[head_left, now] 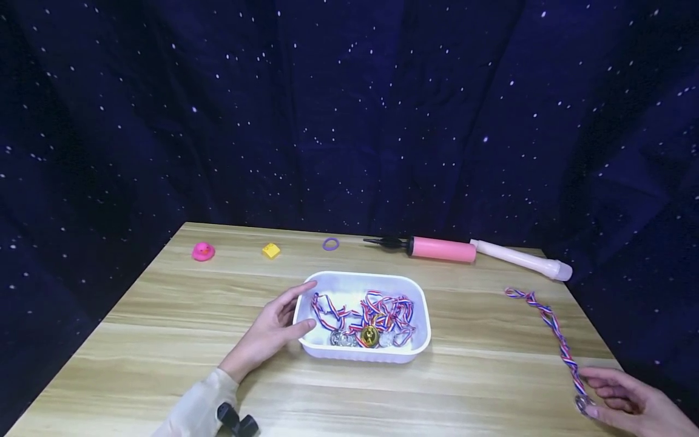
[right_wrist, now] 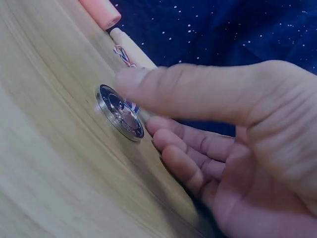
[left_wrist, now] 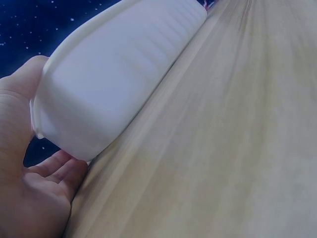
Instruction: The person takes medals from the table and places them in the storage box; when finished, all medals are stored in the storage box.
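A white plastic basin (head_left: 360, 355) holds several medals, among them a gold one (head_left: 369, 335) and silver ones, with tangled red, white and blue ribbons (head_left: 388, 309). My left hand (head_left: 273, 331) grips the basin's left end, thumb over the rim and the other fingers against the outer wall, as the left wrist view also shows. At the table's right side lies a silver medal (right_wrist: 119, 113) on a twisted striped ribbon (head_left: 557, 337) that runs away toward the back. My right hand (head_left: 636, 400) is beside this medal, thumb tip right at its edge and fingers loosely bent, apart from the thumb.
Along the table's back lie a pink rubber duck (head_left: 203, 252), a yellow toy block (head_left: 270, 250), a purple ring (head_left: 330, 244), a pink hand pump (head_left: 442, 249) with a black nozzle, and a pale pink microphone-shaped stick (head_left: 519, 258). A dark starry curtain (head_left: 349, 121) hangs behind.
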Demonstrator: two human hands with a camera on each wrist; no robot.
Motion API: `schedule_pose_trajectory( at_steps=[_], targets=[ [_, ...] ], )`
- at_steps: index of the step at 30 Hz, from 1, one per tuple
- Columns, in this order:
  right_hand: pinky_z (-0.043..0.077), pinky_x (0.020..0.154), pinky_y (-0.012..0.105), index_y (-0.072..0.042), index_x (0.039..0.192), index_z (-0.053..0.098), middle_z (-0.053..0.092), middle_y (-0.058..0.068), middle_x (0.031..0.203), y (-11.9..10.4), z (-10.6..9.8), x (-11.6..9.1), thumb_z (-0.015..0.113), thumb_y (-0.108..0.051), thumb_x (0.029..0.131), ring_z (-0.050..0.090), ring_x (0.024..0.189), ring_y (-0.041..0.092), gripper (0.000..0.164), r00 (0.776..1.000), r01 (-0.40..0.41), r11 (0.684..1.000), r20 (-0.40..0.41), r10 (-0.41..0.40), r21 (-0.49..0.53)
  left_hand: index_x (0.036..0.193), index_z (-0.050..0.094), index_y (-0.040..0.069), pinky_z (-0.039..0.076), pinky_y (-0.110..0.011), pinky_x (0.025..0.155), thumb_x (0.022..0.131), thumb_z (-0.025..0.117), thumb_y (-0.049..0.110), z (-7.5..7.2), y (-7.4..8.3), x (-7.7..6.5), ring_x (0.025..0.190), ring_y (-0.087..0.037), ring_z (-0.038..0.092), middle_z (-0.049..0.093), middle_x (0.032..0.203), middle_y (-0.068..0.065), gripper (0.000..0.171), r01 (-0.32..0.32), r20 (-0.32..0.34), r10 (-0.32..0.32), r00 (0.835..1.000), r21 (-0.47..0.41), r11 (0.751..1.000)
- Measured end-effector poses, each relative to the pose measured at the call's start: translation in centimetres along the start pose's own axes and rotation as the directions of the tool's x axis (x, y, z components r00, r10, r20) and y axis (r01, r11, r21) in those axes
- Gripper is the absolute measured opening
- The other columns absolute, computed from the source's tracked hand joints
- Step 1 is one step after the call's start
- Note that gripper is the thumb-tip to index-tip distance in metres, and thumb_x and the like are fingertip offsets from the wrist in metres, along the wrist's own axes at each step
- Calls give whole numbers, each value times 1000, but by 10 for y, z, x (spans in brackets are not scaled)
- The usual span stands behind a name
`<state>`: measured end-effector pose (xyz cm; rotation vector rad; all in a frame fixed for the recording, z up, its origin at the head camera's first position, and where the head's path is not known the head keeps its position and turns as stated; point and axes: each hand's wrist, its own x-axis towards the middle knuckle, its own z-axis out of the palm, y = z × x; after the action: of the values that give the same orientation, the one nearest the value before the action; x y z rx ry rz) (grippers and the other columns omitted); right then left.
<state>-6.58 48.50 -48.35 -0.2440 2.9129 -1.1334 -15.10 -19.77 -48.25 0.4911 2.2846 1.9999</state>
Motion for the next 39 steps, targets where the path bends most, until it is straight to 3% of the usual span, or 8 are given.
schedule_pose_trajectory(
  at_steps=[7,11,14,19,23,25,30,39],
  targets=[
    [58,68,20,-4,131,74,70,-16,103,-1,-2,0,82,3,96,64,90,-2,37,995,65,998,75,-65,9,168,50,22,33,-51,133,99,84,11,0,-1,0,160,-40,43,38,178,-15,77,-7,3,7,1000,4,1000],
    [56,66,23,6,130,72,69,-11,99,-7,0,3,85,-6,97,63,85,2,37,996,-43,999,79,45,-26,168,50,22,34,-51,132,100,83,11,-1,-2,0,159,-41,44,39,177,-15,76,-10,7,10,1000,-2,1000],
    [54,63,23,4,128,70,68,-10,94,-10,3,4,87,-3,94,62,80,3,38,997,-79,996,22,79,-30,168,50,22,34,-50,132,100,83,12,-1,-3,0,159,-40,44,40,177,-15,76,-10,8,10,1000,-5,1000],
    [56,61,21,-21,127,60,75,-7,88,-8,9,4,77,25,86,70,75,5,64,996,48,981,-89,-32,187,168,50,22,34,-50,132,100,83,11,-1,-3,0,160,-40,43,40,177,-15,76,-12,12,12,1000,-13,1000],
    [60,65,18,-18,126,51,80,-1,92,-10,13,7,69,36,83,76,80,7,71,982,180,917,-121,-145,357,168,50,22,33,-50,133,100,83,11,-1,-2,0,161,-40,42,39,177,-14,76,-20,11,20,1000,-9,1000],
    [61,67,17,-11,124,53,81,-1,94,-13,15,9,69,35,83,78,83,6,64,975,212,916,-140,-174,339,167,50,22,33,-50,133,100,83,12,-1,-2,0,161,-39,42,39,177,-14,75,-22,10,22,1000,-6,1000],
    [60,68,17,-3,117,62,80,-6,96,-23,21,12,75,29,86,75,86,2,46,971,181,968,-190,-147,174,167,51,21,34,-49,133,101,82,11,-1,-1,1,160,-40,43,40,177,-14,74,-24,11,24,1000,-2,1000],
    [55,62,23,5,128,70,76,-5,99,-41,26,13,75,20,93,71,82,5,38,965,215,973,-174,-199,83,167,51,21,39,-44,131,100,83,11,-1,-2,1,158,-40,46,41,176,-15,75,-19,14,19,1000,-4,1000]
  ],
)
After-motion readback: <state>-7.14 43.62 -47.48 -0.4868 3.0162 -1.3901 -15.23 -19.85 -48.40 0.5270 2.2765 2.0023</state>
